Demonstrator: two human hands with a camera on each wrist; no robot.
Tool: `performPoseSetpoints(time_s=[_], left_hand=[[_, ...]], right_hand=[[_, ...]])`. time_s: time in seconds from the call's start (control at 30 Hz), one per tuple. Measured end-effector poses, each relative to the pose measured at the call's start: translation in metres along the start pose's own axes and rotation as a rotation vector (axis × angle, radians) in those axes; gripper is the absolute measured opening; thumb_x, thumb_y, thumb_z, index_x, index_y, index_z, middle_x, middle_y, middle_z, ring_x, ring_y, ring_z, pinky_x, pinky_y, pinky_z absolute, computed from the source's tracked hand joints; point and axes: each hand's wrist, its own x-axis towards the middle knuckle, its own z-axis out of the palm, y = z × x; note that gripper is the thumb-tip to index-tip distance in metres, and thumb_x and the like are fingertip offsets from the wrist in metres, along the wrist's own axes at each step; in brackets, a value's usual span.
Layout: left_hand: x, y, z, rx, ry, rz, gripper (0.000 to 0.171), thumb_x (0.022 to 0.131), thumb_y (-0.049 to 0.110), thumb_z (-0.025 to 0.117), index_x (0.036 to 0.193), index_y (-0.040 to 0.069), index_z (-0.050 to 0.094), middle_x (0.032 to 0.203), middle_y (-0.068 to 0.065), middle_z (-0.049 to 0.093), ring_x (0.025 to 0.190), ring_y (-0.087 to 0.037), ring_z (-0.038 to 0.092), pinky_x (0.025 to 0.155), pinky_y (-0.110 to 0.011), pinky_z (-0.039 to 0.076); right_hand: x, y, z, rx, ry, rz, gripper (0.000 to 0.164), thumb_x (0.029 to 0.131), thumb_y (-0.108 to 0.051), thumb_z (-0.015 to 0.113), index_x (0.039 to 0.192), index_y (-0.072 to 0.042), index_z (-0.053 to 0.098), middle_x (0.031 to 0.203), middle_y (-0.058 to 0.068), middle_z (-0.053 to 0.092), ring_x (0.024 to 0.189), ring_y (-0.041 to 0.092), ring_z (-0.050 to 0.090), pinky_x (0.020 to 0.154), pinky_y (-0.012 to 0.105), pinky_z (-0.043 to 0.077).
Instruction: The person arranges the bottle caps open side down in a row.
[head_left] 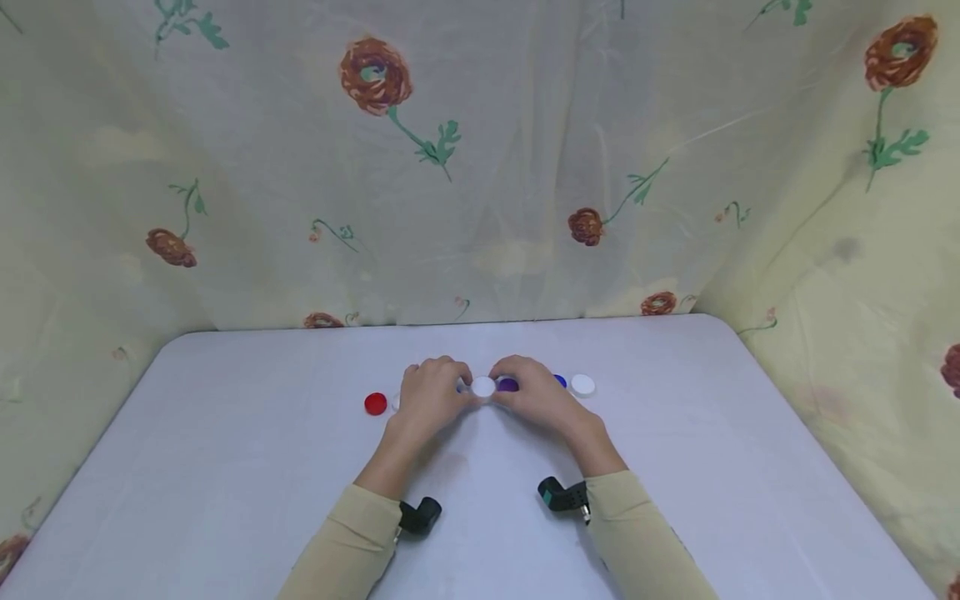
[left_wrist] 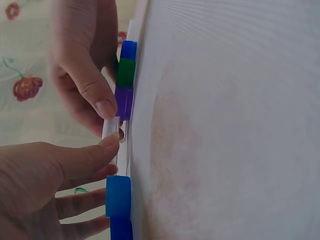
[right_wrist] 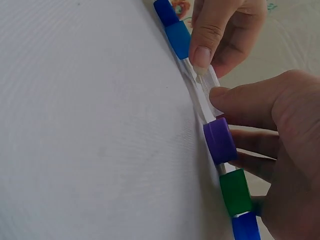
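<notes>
A white ribbed bottle cap point(head_left: 483, 387) is between my two hands, just over the table. My left hand point(head_left: 435, 390) pinches one side with thumb and fingertips. On the opposite side, my right hand point(head_left: 536, 390) pinches it too; the ribbed wall of the white cap point(right_wrist: 214, 87) shows in the right wrist view. A purple cap point(right_wrist: 220, 140) stands beside my right fingers, followed by a green cap point(right_wrist: 235, 192) and a blue cap point(right_wrist: 246, 226). Close to my left fingers are a light blue cap point(left_wrist: 118, 196) and a dark blue cap point(left_wrist: 121, 228).
The caps form a row across the white table point(head_left: 262, 467). At its left end lies a red cap point(head_left: 376, 403), with a white cap point(head_left: 395, 402) partly hidden by my left hand. Another white cap point(head_left: 582, 385) ends the row. A flowered curtain point(head_left: 495, 167) hangs behind the table.
</notes>
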Motion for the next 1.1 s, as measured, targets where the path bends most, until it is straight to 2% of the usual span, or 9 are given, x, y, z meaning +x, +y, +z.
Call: performPoseSetpoints(time_s=[0.3, 0.53, 0.63, 0.9, 1.1], left_hand=[[-0.001, 0.0, -0.001, -0.008, -0.014, 0.008, 0.028, 0.081, 0.033, 0.082, 0.105, 0.019, 0.077, 0.111, -0.005, 0.074, 0.108, -0.029, 0.066, 0.097, -0.055, 0.046], [-0.002, 0.001, -0.001, -0.005, -0.038, -0.014, 0.029, 0.081, 0.032, 0.082, 0.107, 0.02, 0.076, 0.114, -0.005, 0.073, 0.11, -0.028, 0.065, 0.099, -0.054, 0.046], [-0.002, 0.001, -0.001, 0.004, -0.041, -0.022, 0.032, 0.081, 0.033, 0.082, 0.109, 0.02, 0.076, 0.115, -0.005, 0.072, 0.111, -0.028, 0.065, 0.099, -0.054, 0.045], [-0.006, -0.003, -0.005, 0.005, -0.066, -0.054, 0.043, 0.079, 0.038, 0.083, 0.118, 0.022, 0.073, 0.122, -0.004, 0.07, 0.118, -0.029, 0.062, 0.105, -0.057, 0.042], [-0.01, -0.012, -0.008, 0.012, -0.073, -0.067, 0.049, 0.079, 0.04, 0.083, 0.123, 0.023, 0.07, 0.123, -0.005, 0.069, 0.118, -0.03, 0.062, 0.104, -0.056, 0.043]], right_hand=[[0.0, -0.001, 0.003, -0.089, -0.009, 0.022, 0.03, 0.085, -0.018, 0.073, 0.111, -0.004, 0.072, 0.128, 0.016, 0.066, 0.125, 0.033, 0.059, 0.11, 0.048, 0.042], [0.0, -0.002, 0.004, -0.11, -0.039, 0.078, 0.033, 0.087, -0.022, 0.073, 0.116, -0.008, 0.071, 0.137, 0.015, 0.061, 0.132, 0.035, 0.054, 0.113, 0.05, 0.039], [0.0, -0.003, 0.004, -0.113, -0.043, 0.077, 0.034, 0.087, -0.023, 0.072, 0.117, -0.008, 0.07, 0.138, 0.015, 0.06, 0.133, 0.035, 0.053, 0.113, 0.05, 0.039], [-0.001, -0.008, 0.003, -0.056, -0.047, 0.106, 0.036, 0.089, -0.024, 0.072, 0.123, -0.01, 0.067, 0.146, 0.012, 0.054, 0.14, 0.034, 0.046, 0.117, 0.05, 0.035], [0.001, -0.013, 0.008, -0.005, -0.05, 0.103, 0.036, 0.089, -0.022, 0.073, 0.122, -0.011, 0.067, 0.147, 0.013, 0.053, 0.141, 0.034, 0.045, 0.118, 0.049, 0.034]])
